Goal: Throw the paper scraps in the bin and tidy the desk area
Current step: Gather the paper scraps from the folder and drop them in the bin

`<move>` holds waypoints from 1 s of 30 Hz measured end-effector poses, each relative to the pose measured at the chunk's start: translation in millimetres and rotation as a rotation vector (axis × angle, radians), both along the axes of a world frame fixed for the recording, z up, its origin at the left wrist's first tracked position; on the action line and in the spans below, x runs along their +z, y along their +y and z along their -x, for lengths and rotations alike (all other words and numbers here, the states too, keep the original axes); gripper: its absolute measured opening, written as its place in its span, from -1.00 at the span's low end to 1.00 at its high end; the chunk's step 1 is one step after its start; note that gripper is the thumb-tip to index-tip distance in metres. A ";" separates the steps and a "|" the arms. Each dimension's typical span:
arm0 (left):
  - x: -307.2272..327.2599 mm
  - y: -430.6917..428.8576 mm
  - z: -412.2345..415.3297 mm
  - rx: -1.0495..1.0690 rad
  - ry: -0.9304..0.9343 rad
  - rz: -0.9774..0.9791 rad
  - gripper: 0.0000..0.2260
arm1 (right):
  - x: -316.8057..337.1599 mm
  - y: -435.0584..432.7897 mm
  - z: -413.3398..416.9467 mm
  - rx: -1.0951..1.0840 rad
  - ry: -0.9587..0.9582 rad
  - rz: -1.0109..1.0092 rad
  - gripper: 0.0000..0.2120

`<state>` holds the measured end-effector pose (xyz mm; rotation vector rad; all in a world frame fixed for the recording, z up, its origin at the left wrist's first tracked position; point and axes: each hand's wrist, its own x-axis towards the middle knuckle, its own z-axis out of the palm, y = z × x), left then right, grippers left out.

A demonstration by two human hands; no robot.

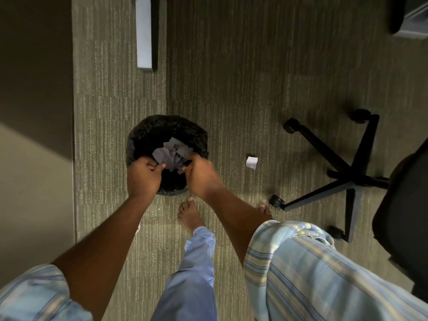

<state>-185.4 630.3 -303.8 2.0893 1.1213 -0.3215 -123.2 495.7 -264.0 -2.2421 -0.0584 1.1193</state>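
A round bin with a black liner stands on the carpet just ahead of my bare feet. Grey-white paper scraps bunch together over its opening. My left hand is above the bin's near left rim, fingers curled on the edge of the scraps. My right hand is above the near right rim, its fingers pinched on the other side of the bunch. One more white paper scrap lies on the carpet to the right of the bin.
A black office chair's wheeled base and its seat stand close on the right. A grey desk leg rests on the carpet farther ahead. A plain panel runs along the left. A small white bit peeks out behind my left forearm.
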 end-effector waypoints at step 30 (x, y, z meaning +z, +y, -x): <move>97.6 -304.2 -83.8 -0.410 -0.186 0.039 -0.88 | 103.7 -307.0 -55.7 -0.516 -0.430 0.104 -0.59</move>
